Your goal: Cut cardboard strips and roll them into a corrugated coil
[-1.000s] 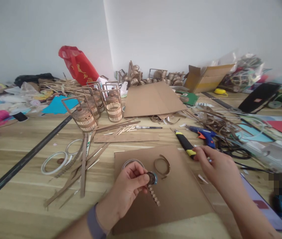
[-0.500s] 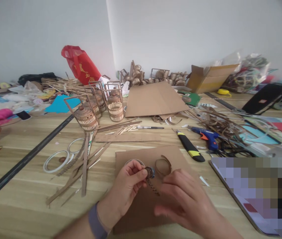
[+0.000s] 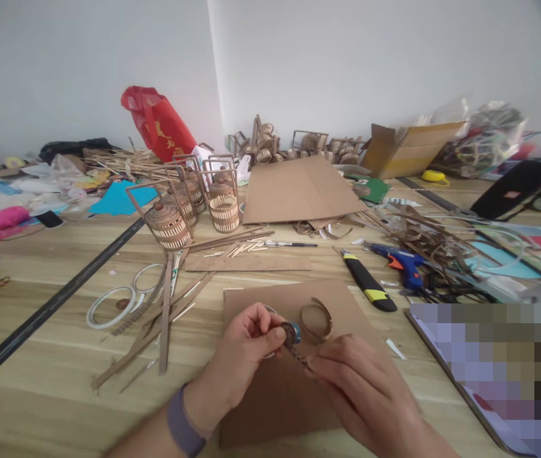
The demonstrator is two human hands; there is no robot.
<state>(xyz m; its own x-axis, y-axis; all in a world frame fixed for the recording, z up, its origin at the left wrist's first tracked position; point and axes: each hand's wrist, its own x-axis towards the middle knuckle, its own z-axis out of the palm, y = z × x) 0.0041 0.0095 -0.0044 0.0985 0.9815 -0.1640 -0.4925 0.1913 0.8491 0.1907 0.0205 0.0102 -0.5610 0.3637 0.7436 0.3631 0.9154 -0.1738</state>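
Note:
Between the thumb and fingers of my left hand (image 3: 246, 350) is a small coil of brown braided strip (image 3: 290, 333). A small blue piece (image 3: 297, 331) shows at the coil's right edge; its kind is unclear. The loose tail of the strip (image 3: 297, 353) runs down to the right, where the fingers of my right hand (image 3: 368, 385) pinch its end. Both hands are above a brown cardboard sheet (image 3: 270, 413). A loop of flat brown strip (image 3: 316, 321) lies on the sheet just beyond my right fingers. Part of a pale ring is hidden behind my left hand.
Right of the sheet lie a black-and-yellow utility knife (image 3: 369, 281), a blue glue gun (image 3: 406, 264) and a tablet-like slab (image 3: 494, 381). Small lidded baskets (image 3: 169, 229), brown strips (image 3: 164, 324) and white tape rings (image 3: 110, 307) are at the left. Cardboard (image 3: 299, 191) lies behind.
My right hand has closed from loosely parted fingers onto the tail of the braided strip. The tail is now drawn out toward the right. Another person's hand at the far left has mostly withdrawn.

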